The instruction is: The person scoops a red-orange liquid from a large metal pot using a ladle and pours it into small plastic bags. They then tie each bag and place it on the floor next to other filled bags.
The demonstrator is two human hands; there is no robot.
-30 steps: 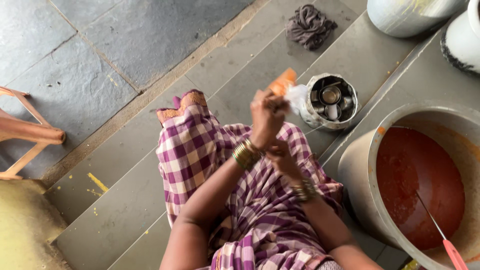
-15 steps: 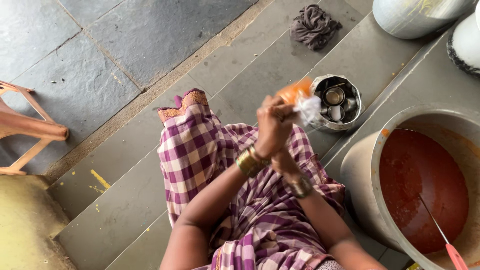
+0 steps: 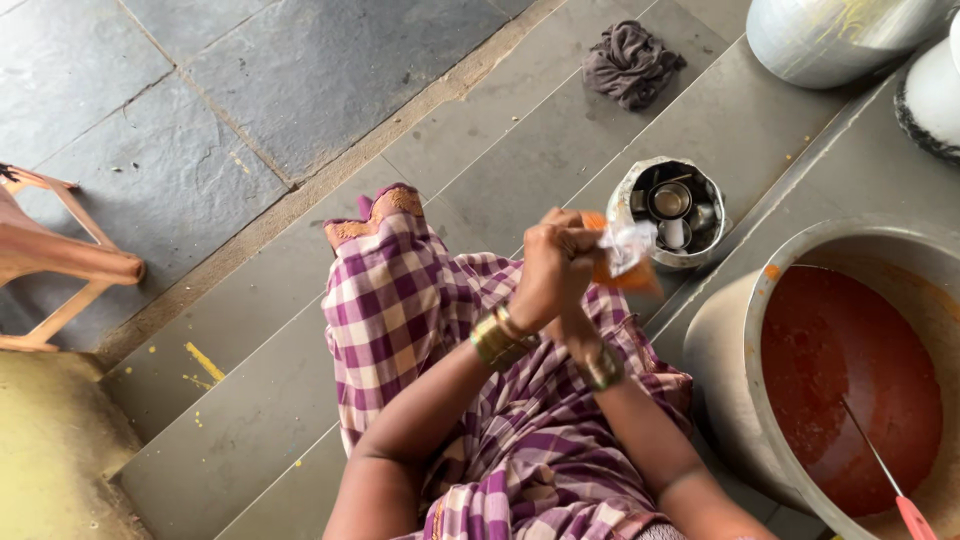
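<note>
I see my left hand (image 3: 550,268) closed over the top of a small clear plastic pouch (image 3: 625,255) with orange filling, its fingers (image 3: 572,240) curled tight around the pouch's twisted neck. My right hand (image 3: 572,325) sits just beneath the left, mostly hidden by it — I cannot tell how its fingers stand or whether they grip the pouch too. Gold bangles (image 3: 497,338) ring the left wrist, and another band (image 3: 603,368) rings the right.

The pouch is up off the floor, held above my lap, which is covered by a purple and white checked cloth (image 3: 420,320). Just beyond the fingers, touching the pouch's edge in this view, stands a small steel container (image 3: 668,210) with smaller cups inside. To the right of the fingers is a large metal pot (image 3: 740,330) filled with a red-orange paste, a thin spoon with a pink handle (image 3: 893,485) leaning in it. Farther past the fingers a dark crumpled rag (image 3: 630,60) lies on the stone step (image 3: 250,400) — well apart from everything. Far to the left stands a wooden stool (image 3: 60,265).
</note>
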